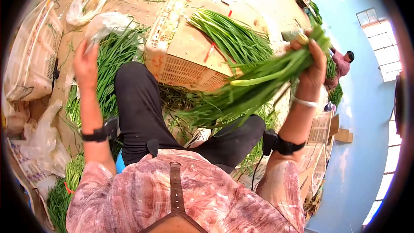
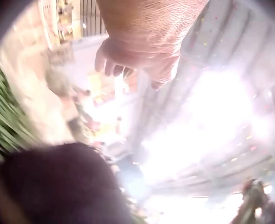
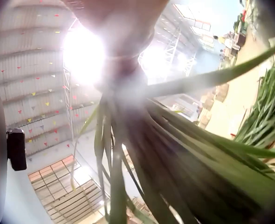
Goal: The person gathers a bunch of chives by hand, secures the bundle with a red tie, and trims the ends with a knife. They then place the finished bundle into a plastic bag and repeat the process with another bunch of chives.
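My right hand (image 1: 317, 58) is raised and grips a bunch of garlic chives (image 1: 267, 77) near its stem ends. The long flat leaves hang down and to the left over my right knee, and one pale stalk stands out from them. In the right wrist view the leaves (image 3: 174, 154) fan out below the hand. My left hand (image 1: 86, 67) is up on the other side with nothing in it, its fingers loosely extended in the left wrist view. Beyond its fingertips are a clear plastic bag (image 1: 110, 22) and a heap of chives (image 1: 114, 60).
An upturned crate (image 1: 181, 67) with a board on top stands before my knees and bears another chive pile (image 1: 230, 34). A white crate (image 1: 39, 51) is at the left. Loose leaves (image 1: 183, 97) litter the floor. Another person (image 1: 340, 69) works by the blue wall.
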`<state>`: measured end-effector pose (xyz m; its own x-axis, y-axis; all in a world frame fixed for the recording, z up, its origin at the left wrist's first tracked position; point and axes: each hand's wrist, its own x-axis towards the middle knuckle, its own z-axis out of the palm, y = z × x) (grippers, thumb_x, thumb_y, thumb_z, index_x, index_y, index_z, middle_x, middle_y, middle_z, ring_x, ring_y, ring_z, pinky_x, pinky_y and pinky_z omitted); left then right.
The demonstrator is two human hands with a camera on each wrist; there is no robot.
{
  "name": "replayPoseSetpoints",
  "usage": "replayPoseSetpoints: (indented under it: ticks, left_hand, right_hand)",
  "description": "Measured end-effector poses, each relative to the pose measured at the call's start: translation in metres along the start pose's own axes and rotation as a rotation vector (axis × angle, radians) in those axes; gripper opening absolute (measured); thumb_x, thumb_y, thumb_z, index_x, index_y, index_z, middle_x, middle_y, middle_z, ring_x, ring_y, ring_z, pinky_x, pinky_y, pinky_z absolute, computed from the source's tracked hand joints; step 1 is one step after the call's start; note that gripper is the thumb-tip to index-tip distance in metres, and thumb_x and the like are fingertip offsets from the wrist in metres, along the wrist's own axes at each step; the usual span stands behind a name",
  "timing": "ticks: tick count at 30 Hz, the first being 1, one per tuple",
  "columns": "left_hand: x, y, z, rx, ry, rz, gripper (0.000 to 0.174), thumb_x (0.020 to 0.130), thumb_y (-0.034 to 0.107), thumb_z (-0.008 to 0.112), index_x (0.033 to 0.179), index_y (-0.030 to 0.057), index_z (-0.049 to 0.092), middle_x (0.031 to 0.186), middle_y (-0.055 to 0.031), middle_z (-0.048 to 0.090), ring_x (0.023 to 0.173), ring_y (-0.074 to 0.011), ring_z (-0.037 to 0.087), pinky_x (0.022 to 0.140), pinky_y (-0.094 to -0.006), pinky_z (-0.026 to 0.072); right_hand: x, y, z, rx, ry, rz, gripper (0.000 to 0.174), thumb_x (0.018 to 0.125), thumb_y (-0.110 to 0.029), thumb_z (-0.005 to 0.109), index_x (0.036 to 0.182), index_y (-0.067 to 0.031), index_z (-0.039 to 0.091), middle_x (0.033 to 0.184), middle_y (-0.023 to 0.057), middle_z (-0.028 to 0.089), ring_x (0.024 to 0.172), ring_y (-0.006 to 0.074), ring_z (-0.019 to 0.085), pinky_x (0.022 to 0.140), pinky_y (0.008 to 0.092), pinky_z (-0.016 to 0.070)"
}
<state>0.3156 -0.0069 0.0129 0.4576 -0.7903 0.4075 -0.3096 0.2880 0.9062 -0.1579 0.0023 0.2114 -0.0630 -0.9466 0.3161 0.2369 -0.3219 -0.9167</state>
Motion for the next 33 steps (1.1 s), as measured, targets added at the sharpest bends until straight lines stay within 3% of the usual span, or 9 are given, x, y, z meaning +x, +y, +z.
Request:
replayPoseSetpoints:
  ticks: [4, 6, 8, 12, 18, 24, 26, 31, 33]
  left_hand:
    - [0.007, 0.092, 0.146, -0.706, -0.825, 0.082, 0.060, 0.089, 0.052, 0.042, 0.126, 0.0049, 0.049, 0.129, -0.0078, 0.050, 0.122, -0.0188, 0.044, 0.101, -0.0367, 0.0309]
    - [-0.019, 0.084, 0.226, -1.175, -1.582, -0.400, 0.080, 0.082, 0.072, 0.031, 0.124, 0.0072, 0.050, 0.124, -0.0158, 0.052, 0.116, -0.0226, 0.048, 0.100, -0.0397, 0.0353]
    - [-0.071, 0.087, 0.237, -1.856, -1.865, -1.129, 0.087, 0.079, 0.075, 0.030, 0.126, 0.0033, 0.046, 0.121, -0.0242, 0.051, 0.112, -0.0316, 0.051, 0.098, -0.0441, 0.0382]
    - [-0.149, 0.095, 0.196, -1.716, -1.659, -1.149, 0.113, 0.062, 0.090, 0.028, 0.135, 0.0037, 0.036, 0.124, -0.0347, 0.043, 0.115, -0.0484, 0.044, 0.101, -0.0527, 0.0306]
    - [-0.166, 0.093, 0.147, -1.953, -1.407, -1.538, 0.114, 0.062, 0.083, 0.045, 0.143, 0.0085, 0.017, 0.134, -0.0306, 0.033, 0.114, -0.0458, 0.045, 0.093, -0.0550, 0.0395]
    - [-0.162, 0.079, 0.104, -1.327, -1.466, -1.630, 0.084, 0.076, 0.037, 0.070, 0.138, 0.0013, 0.026, 0.123, -0.0288, 0.046, 0.100, -0.0325, 0.060, 0.082, -0.0377, 0.0539]
    - [-0.156, 0.102, 0.106, -0.970, -1.392, -1.701, 0.074, 0.066, 0.008, 0.071, 0.131, -0.0027, 0.037, 0.091, -0.0227, 0.061, 0.063, -0.0206, 0.062, 0.057, -0.0246, 0.0517]
    - [-0.143, 0.083, 0.125, -0.514, -1.566, -1.096, 0.040, 0.066, 0.002, 0.067, 0.103, -0.0027, 0.054, 0.073, -0.0141, 0.061, 0.049, -0.0125, 0.051, 0.045, -0.0239, 0.0416]
    - [-0.133, 0.089, 0.128, -0.279, -1.542, -0.808, 0.026, 0.069, 0.000, 0.064, 0.093, -0.0040, 0.058, 0.071, -0.0102, 0.062, 0.054, -0.0118, 0.054, 0.049, -0.0250, 0.0442]
  right_hand:
    - [0.013, 0.045, 0.041, 0.315, -0.218, 0.119, 0.034, 0.077, -0.017, 0.066, 0.105, -0.0006, 0.054, 0.082, 0.0108, 0.058, 0.074, 0.0211, 0.058, 0.076, 0.0423, 0.0511]
    - [0.021, 0.062, 0.055, 0.610, -0.368, 0.183, 0.032, 0.079, -0.019, 0.063, 0.105, -0.0037, 0.055, 0.083, 0.0079, 0.057, 0.077, 0.0197, 0.055, 0.080, 0.0433, 0.0488]
    - [0.027, 0.071, 0.060, 0.684, -0.428, 0.151, 0.028, 0.082, -0.019, 0.059, 0.106, -0.0052, 0.057, 0.084, 0.0064, 0.057, 0.079, 0.0190, 0.052, 0.081, 0.0423, 0.0472]
    - [0.029, 0.093, 0.024, 0.704, -0.406, 0.187, 0.028, 0.082, -0.020, 0.058, 0.106, -0.0053, 0.056, 0.082, 0.0064, 0.055, 0.077, 0.0179, 0.051, 0.080, 0.0417, 0.0476]
    - [-0.004, 0.146, -0.037, 0.608, -0.154, 0.194, 0.028, 0.079, -0.020, 0.062, 0.102, -0.0075, 0.055, 0.075, 0.0030, 0.051, 0.067, 0.0154, 0.046, 0.065, 0.0363, 0.0431]
    - [-0.033, 0.187, -0.046, 0.544, 0.045, 0.121, 0.030, 0.078, -0.020, 0.064, 0.101, -0.0035, 0.054, 0.072, 0.0069, 0.052, 0.065, 0.0179, 0.051, 0.062, 0.0381, 0.0465]
    - [-0.041, 0.200, -0.045, 0.565, 0.099, 0.149, 0.029, 0.077, -0.020, 0.064, 0.099, -0.0032, 0.054, 0.072, 0.0064, 0.051, 0.063, 0.0172, 0.049, 0.062, 0.0377, 0.0454]
    - [-0.063, 0.162, -0.052, 0.713, -0.046, 0.053, 0.072, 0.081, -0.046, 0.061, 0.134, -0.0057, 0.036, 0.129, 0.0230, 0.044, 0.121, 0.0382, 0.042, 0.099, 0.0549, 0.0371]
    - [-0.083, 0.182, -0.092, 1.103, -0.148, 0.205, 0.067, 0.083, -0.049, 0.058, 0.133, -0.0082, 0.038, 0.129, 0.0167, 0.047, 0.119, 0.0328, 0.045, 0.099, 0.0528, 0.0370]
